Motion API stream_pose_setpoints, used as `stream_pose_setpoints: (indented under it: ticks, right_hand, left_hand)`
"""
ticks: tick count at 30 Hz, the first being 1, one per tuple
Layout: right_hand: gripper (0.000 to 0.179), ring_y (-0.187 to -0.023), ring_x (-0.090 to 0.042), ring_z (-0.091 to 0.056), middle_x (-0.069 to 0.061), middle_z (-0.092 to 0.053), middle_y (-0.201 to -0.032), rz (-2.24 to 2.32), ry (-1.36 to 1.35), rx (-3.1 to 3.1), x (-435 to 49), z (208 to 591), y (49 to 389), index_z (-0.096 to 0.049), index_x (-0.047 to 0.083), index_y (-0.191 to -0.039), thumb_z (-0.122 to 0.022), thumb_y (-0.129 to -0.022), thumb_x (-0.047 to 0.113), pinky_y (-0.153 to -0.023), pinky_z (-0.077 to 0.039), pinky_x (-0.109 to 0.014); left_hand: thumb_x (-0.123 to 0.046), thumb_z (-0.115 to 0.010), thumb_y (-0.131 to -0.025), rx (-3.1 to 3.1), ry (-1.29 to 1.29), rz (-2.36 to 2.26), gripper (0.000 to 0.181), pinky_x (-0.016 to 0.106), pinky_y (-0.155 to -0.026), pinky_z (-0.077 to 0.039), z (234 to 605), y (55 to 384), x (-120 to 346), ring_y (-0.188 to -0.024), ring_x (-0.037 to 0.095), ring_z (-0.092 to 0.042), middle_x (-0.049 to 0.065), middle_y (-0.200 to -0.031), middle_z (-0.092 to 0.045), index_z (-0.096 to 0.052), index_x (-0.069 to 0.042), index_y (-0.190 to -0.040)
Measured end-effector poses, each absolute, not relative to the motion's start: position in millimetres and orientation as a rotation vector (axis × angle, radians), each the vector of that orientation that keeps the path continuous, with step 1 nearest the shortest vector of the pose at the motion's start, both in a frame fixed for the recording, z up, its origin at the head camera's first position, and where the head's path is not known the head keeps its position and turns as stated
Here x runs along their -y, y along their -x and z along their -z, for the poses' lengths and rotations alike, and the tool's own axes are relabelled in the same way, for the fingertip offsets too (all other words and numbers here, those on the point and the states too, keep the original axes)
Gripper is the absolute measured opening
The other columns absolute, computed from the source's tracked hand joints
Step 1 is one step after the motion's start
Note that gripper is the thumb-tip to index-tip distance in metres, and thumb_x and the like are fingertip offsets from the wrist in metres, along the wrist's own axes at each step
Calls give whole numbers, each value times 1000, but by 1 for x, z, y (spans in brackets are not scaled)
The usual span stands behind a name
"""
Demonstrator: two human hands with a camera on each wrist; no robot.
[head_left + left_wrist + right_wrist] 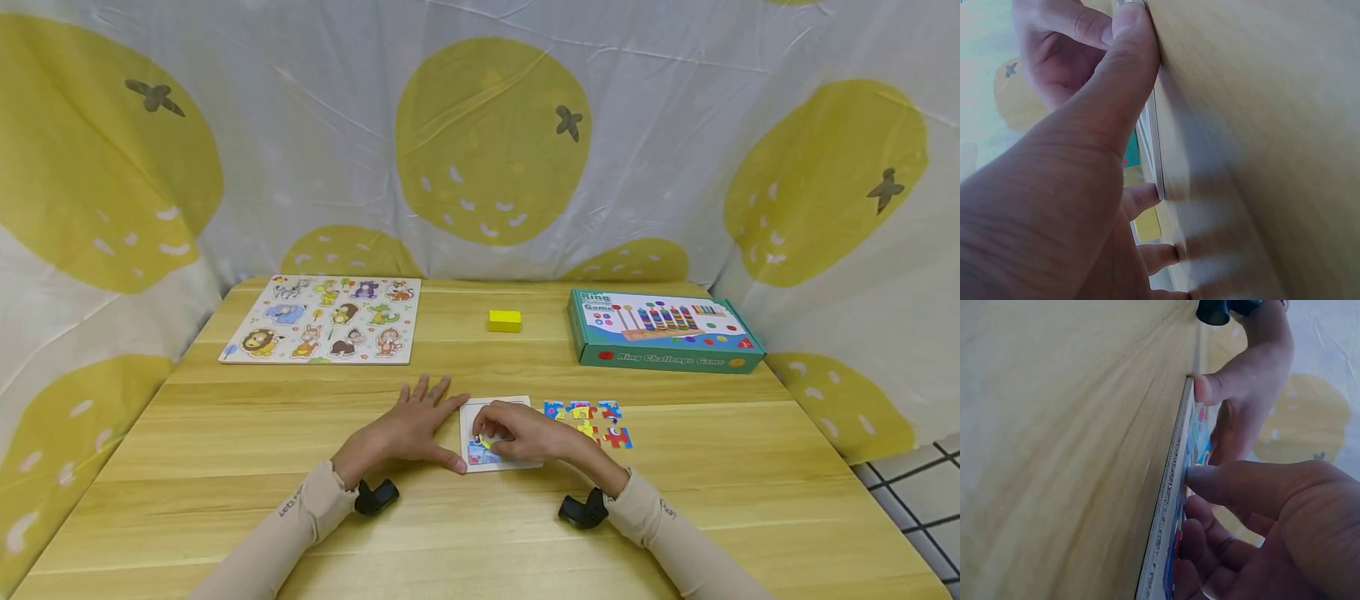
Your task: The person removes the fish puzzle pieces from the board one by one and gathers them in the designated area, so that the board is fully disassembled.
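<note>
A small jigsaw tray (501,468) with a pale frame lies flat at the front middle of the table. My left hand (412,427) is spread on the wood at its left, thumb and index fingertip against the frame's left edge (1159,150). Over the tray, my right hand (528,432) has its fingers curled round a jigsaw piece (484,442) with yellow on it; the fingers hide much of it. In the right wrist view, the right thumb (1229,484) reaches the picture surface. Several loose jigsaw pieces (617,437) in blue, red and yellow lie right of the tray.
An animal puzzle board (322,321) lies at the back left. A yellow block (505,322) sits at the back middle. The green ring game box (663,333) stands at the back right. A patterned curtain (315,150) hangs behind and beside the table.
</note>
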State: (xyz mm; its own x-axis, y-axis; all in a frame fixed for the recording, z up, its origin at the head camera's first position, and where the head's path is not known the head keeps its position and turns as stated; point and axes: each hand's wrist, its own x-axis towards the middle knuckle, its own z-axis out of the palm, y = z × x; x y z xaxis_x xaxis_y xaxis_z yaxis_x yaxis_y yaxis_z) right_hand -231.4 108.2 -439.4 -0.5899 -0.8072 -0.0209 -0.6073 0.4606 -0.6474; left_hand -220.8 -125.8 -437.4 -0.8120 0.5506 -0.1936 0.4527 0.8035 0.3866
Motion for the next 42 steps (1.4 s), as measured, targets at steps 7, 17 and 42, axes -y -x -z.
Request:
stream_pose_setpoints:
  ticks: [7, 17, 42]
  right_hand:
    - [24, -83, -12, -50, -2, -55, -92, 897, 1172, -2372, -108, 438, 231, -60, 9, -107, -63, -86, -3, -74, -45, -20]
    - [22, -81, -14, -53, -1, -59, -91, 946, 1159, -2344, -107, 437, 232, -60, 8, -104, -68, -84, 1, -72, -47, -21]
    - [20, -82, -5, -56, 2, -63, -89, 1046, 1172, -2300, -108, 438, 231, -63, 9, -107, -68, -88, 6, -77, -51, -21]
  left_hand:
    - [-72, -68, -67, -2700, -771, -469, 107, 65, -111, -2, 438, 222, 126, -142, 50, 2, 20, -159, -8, -28, -21, -152]
    - [-72, -69, -67, -2697, -765, -477, 107, 65, -112, -2, 437, 221, 126, -142, 49, 3, 19, -159, -8, -29, -22, -152]
    - [-72, -68, -68, -2700, -775, -466, 106, 65, -111, -2, 439, 221, 126, -142, 49, 3, 20, -159, -8, -29, -23, -152]
